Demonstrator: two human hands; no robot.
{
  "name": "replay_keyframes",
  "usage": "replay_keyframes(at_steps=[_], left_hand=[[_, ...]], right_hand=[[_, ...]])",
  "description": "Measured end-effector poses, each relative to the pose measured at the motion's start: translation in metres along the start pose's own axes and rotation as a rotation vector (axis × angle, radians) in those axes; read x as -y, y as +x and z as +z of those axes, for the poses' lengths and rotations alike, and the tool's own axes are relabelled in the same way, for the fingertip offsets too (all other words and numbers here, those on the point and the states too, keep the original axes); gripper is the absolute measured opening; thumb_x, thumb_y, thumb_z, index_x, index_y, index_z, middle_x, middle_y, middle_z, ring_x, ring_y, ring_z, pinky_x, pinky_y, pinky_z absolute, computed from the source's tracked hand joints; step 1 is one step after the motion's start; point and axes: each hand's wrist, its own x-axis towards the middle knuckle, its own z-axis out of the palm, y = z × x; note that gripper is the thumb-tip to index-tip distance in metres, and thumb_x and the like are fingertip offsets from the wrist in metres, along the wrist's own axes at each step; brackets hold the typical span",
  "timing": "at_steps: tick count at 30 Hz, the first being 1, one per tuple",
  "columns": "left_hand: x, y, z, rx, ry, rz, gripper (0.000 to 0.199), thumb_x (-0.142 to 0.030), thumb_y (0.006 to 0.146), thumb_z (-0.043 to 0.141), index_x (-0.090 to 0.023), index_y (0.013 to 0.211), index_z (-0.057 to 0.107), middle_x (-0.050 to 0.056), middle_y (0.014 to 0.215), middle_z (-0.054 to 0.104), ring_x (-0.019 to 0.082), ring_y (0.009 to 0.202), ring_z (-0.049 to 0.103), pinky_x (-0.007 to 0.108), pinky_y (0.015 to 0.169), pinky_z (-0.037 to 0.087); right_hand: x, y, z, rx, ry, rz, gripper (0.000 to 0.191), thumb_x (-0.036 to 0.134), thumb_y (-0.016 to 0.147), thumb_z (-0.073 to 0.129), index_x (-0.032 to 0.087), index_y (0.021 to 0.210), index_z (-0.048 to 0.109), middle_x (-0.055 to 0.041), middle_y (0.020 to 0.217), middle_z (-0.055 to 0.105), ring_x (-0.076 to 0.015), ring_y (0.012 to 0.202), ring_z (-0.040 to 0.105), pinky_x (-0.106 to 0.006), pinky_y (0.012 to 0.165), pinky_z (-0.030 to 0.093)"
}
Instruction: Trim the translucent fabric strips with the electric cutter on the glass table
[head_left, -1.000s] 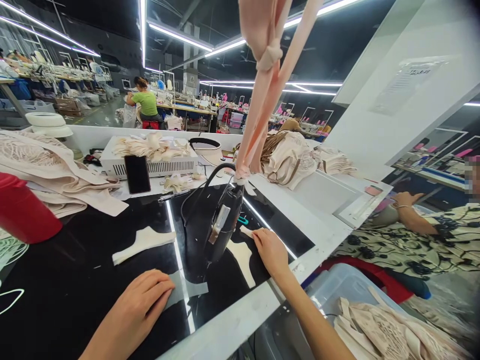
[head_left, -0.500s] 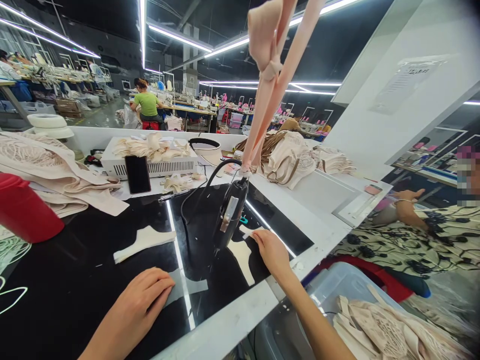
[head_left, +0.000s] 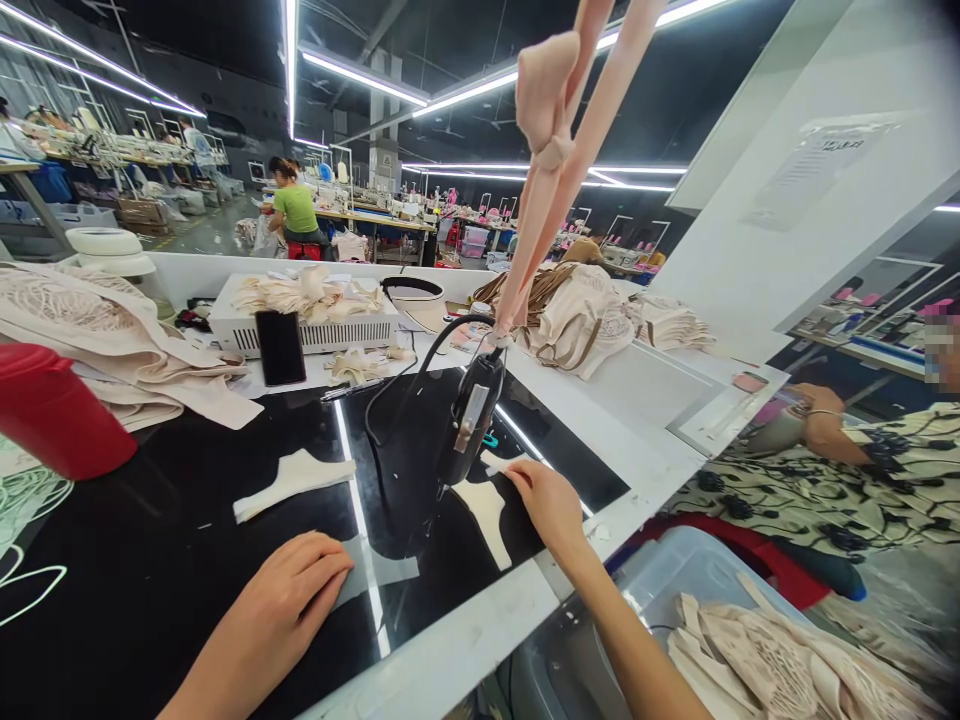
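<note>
the sheer piece [head_left: 394, 570] on the near table [head_left: 165, 610] looks light and limp, best held by its ends; left hand [head_left: 281, 595] half-curled on it, grip unclear, right hand [head_left: 551, 505] pinching a pale strip [head_left: 493, 459] at right.

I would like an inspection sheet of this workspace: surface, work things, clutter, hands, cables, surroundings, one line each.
Surface: black panel, small scraps on it.
Work things: two cream pieces, a sheer piece, black device tied to pink fabric.
Clutter: phone, red container, white box topped with cloth.
Hands: left hand rests on the sheer piece; right hand touches a pale strip.
Cables: black cable arcs left of the device.
Surroundings: bin of garments, co-worker at right.
</note>
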Motion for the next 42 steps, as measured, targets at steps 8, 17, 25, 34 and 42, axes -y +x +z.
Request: replay_keyframes(at_steps=[8, 17, 25, 34, 42], left_hand=[[0.003, -0.003, 0.002, 0.010, 0.012, 0.002, 0.025, -0.034, 0.103, 0.049, -0.025, 0.105, 0.072, 0.003, 0.106, 0.071, 0.019, 0.100, 0.069, 0.033, 0.092, 0.058], [0.008, -0.006, 0.005, 0.040, 0.036, 0.000, 0.024, -0.034, 0.104, 0.048, -0.026, 0.109, 0.070, 0.003, 0.110, 0.069, 0.021, 0.104, 0.067, 0.039, 0.098, 0.056], [0.009, -0.006, 0.008, 0.049, 0.029, -0.006, 0.023, -0.033, 0.105, 0.048, -0.026, 0.109, 0.069, 0.004, 0.110, 0.069, 0.021, 0.104, 0.066, 0.040, 0.098, 0.055], [0.008, -0.005, 0.008, 0.037, 0.018, 0.012, 0.022, -0.032, 0.104, 0.049, -0.026, 0.108, 0.069, 0.003, 0.109, 0.069, 0.021, 0.103, 0.066, 0.040, 0.099, 0.054], [0.009, -0.006, 0.007, 0.054, 0.021, -0.001, 0.022, -0.033, 0.105, 0.047, -0.027, 0.111, 0.068, 0.002, 0.111, 0.069, 0.020, 0.105, 0.066, 0.041, 0.100, 0.055]], right_hand=[[0.000, -0.003, 0.000, 0.010, -0.015, -0.027, 0.032, 0.029, 0.102, 0.043, 0.023, 0.094, 0.073, -0.0040, 0.100, 0.077, -0.0225, 0.096, 0.069, -0.030, 0.074, 0.045], [0.002, -0.003, -0.001, -0.019, -0.082, -0.059, 0.026, 0.031, 0.103, 0.045, 0.025, 0.101, 0.070, -0.0020, 0.090, 0.076, -0.0198, 0.082, 0.070, -0.027, 0.062, 0.040], [0.010, -0.001, 0.000, -0.035, -0.222, -0.148, 0.030, 0.038, 0.105, 0.045, 0.028, 0.107, 0.073, -0.0041, 0.084, 0.074, -0.0195, 0.073, 0.068, -0.028, 0.060, 0.032], [0.016, -0.001, 0.000, -0.042, -0.331, -0.182, 0.031, 0.028, 0.104, 0.048, 0.023, 0.089, 0.075, -0.0052, 0.086, 0.074, -0.0180, 0.080, 0.068, -0.029, 0.066, 0.032], [0.015, 0.000, 0.001, -0.057, -0.324, -0.185, 0.033, 0.022, 0.102, 0.047, 0.019, 0.081, 0.072, -0.0069, 0.085, 0.076, -0.0186, 0.079, 0.069, -0.031, 0.068, 0.031]])
